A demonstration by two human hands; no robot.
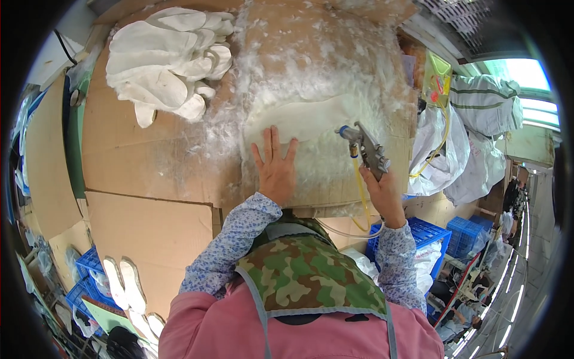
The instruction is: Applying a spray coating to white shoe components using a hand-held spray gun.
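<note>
My left hand (277,173) lies flat with its fingers spread, the fingertips on the near edge of a white sole-shaped piece (305,119). That piece rests on cardboard thickly coated with white, fibrous residue (293,54). My right hand (385,194) is closed round the handle of a metal spray gun (372,152), whose blue-ringed nozzle points left over the near right part of the piece. A yellow hose (362,197) hangs down from the gun. Whether any spray leaves the nozzle I cannot tell. At the far left is a loose pile of white sole-shaped pieces (161,54).
White sacks (484,105) and a yellow container (437,78) stand right of the cardboard-covered table (143,161). Blue crates (433,233) sit beside my right forearm, and more blue crates (89,263) at the lower left near several pale soles (133,284).
</note>
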